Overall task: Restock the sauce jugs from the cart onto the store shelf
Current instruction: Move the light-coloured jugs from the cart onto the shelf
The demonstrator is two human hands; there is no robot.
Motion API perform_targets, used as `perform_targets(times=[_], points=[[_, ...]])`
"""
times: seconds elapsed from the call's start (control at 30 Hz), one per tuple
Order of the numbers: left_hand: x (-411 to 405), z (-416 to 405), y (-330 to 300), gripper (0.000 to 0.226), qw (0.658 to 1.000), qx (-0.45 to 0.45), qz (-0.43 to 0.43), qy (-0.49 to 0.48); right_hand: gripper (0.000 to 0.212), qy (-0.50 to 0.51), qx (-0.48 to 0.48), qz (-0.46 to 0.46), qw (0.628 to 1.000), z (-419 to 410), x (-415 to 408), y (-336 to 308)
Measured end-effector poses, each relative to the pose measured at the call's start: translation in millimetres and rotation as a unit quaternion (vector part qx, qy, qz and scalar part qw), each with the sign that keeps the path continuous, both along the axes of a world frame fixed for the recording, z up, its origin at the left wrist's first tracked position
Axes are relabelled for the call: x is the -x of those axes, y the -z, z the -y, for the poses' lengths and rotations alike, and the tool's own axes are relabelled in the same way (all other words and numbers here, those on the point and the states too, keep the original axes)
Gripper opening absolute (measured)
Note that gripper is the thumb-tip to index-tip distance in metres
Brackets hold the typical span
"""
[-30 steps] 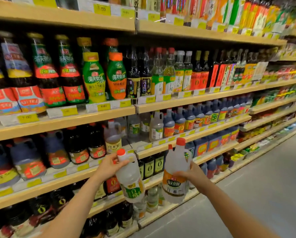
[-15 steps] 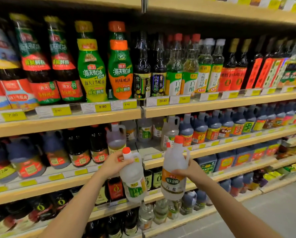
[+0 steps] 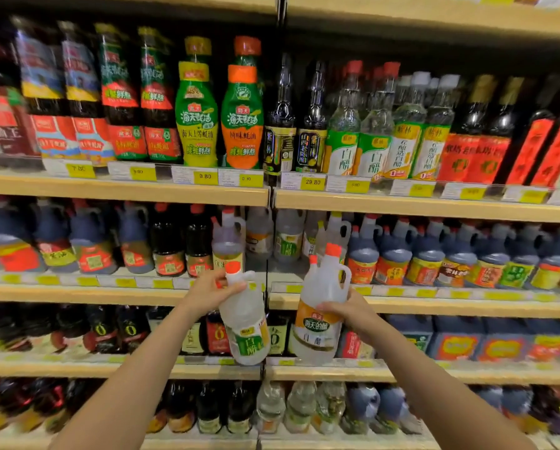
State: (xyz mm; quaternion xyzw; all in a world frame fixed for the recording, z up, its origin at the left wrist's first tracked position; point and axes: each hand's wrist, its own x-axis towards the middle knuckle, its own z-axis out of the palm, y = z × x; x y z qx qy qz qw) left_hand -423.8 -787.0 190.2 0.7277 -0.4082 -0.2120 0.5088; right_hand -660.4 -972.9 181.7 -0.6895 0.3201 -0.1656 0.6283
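Observation:
My left hand grips a clear vinegar jug with a green label by its neck and handle, tilted to the right. A larger clear jug with an orange label stands upright in my right hand, held around its middle. Both jugs have orange caps and hang in front of the second shelf. That shelf holds several similar clear jugs set back behind a bare front strip.
Dark soy jugs fill the same shelf to the right and left. The shelf above carries tall sauce and vinegar bottles. Lower shelves hold dark bottles and blue boxes. The cart is out of view.
The view has swung left to face the shelves squarely and come closer. Both jugs have risen a little toward the second shelf, still held the same way.

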Motion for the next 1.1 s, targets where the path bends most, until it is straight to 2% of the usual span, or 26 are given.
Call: perform_targets(times=[0.1,0.3,0.43,0.6,0.73,0.9,1.1], points=[[35,-11,-5,0.014,0.998,0.0,-0.046,-0.034,0.084,-0.021,-0.007,0.004,1.0,-1,26,-6],[74,-26,-16,0.01,0.996,0.009,-0.064,-0.063,0.086,-0.061,0.008,0.02,0.998,6,39,-27],[62,-33,-8,0.007,0.995,0.01,-0.067,-0.076,0.082,-0.064,0.03,0.072,0.995,12,4,-39],[12,-35,6,0.008,0.994,0.011,-0.034,-0.103,0.067,-0.078,0.073,0.123,0.987,26,-64,-39],[-25,-25,14,0.028,0.994,0.03,0.012,-0.108,0.074,-0.047,0.138,0.142,0.979,39,-122,-24],[-67,-17,38,0.022,0.995,0.035,0.03,-0.09,0.063,-0.011,0.195,0.107,0.975,54,-174,2],[-87,-8,63,0.008,0.998,0.014,0.056,-0.039,0.037,-0.031,0.113,-0.007,0.993,75,-210,33]])
